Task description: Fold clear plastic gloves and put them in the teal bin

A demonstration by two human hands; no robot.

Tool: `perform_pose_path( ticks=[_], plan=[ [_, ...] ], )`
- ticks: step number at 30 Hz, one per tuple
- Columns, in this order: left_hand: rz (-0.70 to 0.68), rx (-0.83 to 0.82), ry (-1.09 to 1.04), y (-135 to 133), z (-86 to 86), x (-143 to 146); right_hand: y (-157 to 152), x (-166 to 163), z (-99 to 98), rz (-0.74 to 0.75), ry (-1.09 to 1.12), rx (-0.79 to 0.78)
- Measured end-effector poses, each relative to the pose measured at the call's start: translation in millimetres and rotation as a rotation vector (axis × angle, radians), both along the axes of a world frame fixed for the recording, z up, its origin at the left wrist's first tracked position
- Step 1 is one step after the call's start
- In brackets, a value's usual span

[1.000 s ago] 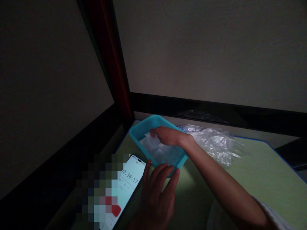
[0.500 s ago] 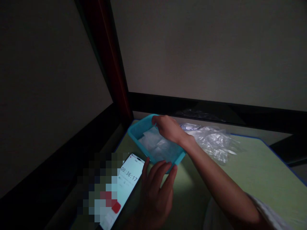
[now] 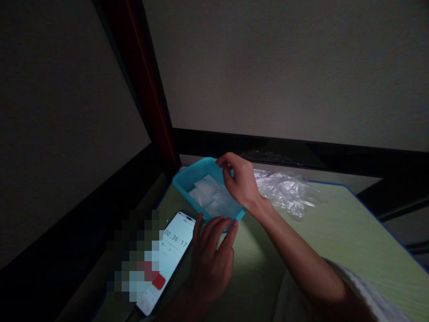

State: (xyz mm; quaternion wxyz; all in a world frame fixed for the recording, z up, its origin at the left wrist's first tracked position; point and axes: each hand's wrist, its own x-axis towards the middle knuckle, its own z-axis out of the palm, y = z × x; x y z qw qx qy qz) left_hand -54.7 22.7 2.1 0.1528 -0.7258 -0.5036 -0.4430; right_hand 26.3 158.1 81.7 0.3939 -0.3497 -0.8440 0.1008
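Note:
A teal plastic tray (image 3: 185, 178) sits at the far left corner of a green table (image 3: 338, 232), with pale plastic packets (image 3: 209, 197) lying inside. My right hand (image 3: 241, 184) hovers over the tray's far side. Its fingers are curled and pinched together near the far rim, and what they hold, if anything, is too dim to name. My left hand (image 3: 211, 259) lies flat in front of the tray. The fingers are stretched out and their tips touch the tray's near wall.
A lit phone (image 3: 172, 250) showing a timer lies left of my left hand, near the table's edge. Crumpled clear plastic bags (image 3: 284, 190) lie right of the tray. A dark red post (image 3: 140, 85) and walls close in the corner behind.
My right hand has lifted from inside the tray toward its far rim, its fingers now pinched. The view has shifted a little, and my left hand stays at the tray's near wall.

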Motion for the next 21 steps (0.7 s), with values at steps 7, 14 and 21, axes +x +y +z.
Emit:
perform_pose_path(
  ticks=[7, 14, 21],
  plan=[
    [-0.016, 0.005, 0.003, 1, 1.8, 0, -22, 5, -6.8, 0.014, 0.019, -0.015],
    [-0.014, 0.015, 0.008, 1, 1.8, 0, -45, 13, -10.7, 0.022, 0.040, -0.055],
    [-0.017, 0.037, 0.019, 2, 1.3, -1, -63, 26, -21.4, 0.031, 0.160, -0.091]
  ],
)
